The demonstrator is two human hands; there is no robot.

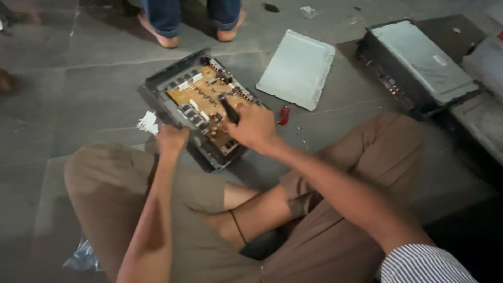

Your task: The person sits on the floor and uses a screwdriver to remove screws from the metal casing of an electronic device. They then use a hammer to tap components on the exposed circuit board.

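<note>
An opened electronic device (pixel 157 84) with a dark metal frame lies on the stone floor in front of my crossed legs. Its tan circuit board (pixel 207 94) with several components faces up. My right hand (pixel 254 126) is over the board's near right part, gripping a black-handled tool (pixel 228 107) that points down at the board. My left hand (pixel 170 141) is closed at the near left edge of the frame; whether it grips the frame is unclear.
A white metal cover (pixel 297 68) lies to the right of the device, a small red object (pixel 283 115) near it. Another dark device with a pale top (pixel 419 63) sits far right. A person's bare feet (pixel 162 36) stand beyond. White paper scraps (pixel 148 123) lie left.
</note>
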